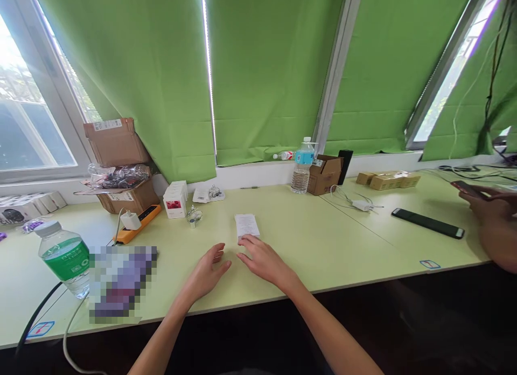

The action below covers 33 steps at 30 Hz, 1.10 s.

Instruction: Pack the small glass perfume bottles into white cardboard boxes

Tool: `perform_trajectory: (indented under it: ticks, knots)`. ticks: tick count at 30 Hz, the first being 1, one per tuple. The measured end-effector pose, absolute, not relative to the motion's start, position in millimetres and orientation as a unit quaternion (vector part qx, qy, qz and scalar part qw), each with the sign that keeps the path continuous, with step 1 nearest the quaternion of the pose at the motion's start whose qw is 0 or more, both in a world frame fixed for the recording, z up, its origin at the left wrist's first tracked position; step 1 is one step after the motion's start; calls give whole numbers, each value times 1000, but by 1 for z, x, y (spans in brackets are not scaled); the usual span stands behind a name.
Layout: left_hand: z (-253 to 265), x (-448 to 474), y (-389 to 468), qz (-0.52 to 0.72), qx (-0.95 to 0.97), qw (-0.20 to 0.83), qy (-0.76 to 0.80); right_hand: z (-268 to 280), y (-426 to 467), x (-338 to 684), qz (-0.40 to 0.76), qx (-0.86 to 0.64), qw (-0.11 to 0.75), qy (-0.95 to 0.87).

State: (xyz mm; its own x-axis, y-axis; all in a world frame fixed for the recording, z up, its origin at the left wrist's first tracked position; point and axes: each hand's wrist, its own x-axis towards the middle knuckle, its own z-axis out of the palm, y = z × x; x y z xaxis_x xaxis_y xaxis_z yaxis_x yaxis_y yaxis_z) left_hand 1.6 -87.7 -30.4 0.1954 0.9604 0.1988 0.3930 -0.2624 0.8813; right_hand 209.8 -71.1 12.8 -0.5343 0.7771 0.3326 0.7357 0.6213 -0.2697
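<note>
A small white box or packet with fine print lies flat on the pale yellow-green table. My right hand is at its near edge, fingers loosely curved and apart; its fingertips overlap the print, and I cannot tell whether they touch it. My left hand hovers or rests just left of it, thumb and fingers parted, with nothing in them. Beyond my left hand lie a shiny ring-like metal piece, a row of white boxes with a red picture and a clear-wrapped piece on a white card.
At left stand a green-labelled water bottle, an orange power strip and an open carton. A blue-labelled bottle and a cardboard box stand at the back. A black phone lies near another person's hand.
</note>
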Motion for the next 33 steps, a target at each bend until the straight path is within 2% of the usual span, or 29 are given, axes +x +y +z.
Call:
perform_trajectory:
  ticks: [3,9,16,21,27,33]
  knots:
    - [-30,-1,-87,397,679,377,489,20,-76,209,59,-444,201,-871]
    - [-29,-4,-87,392,678,384,489,6,-68,200,39,-482,94,-870]
    - [-22,-25,-77,414,663,380,495,-5,-62,196,44,-496,107,-861]
    - [-5,-65,-35,476,605,295,566,-10,-61,194,42,-508,118,-852]
    - [-6,-94,22,500,533,108,674,-14,-65,189,7,-519,117,-847]
    - [-35,-100,49,505,534,158,659,-16,-68,187,-6,-523,120,-844]
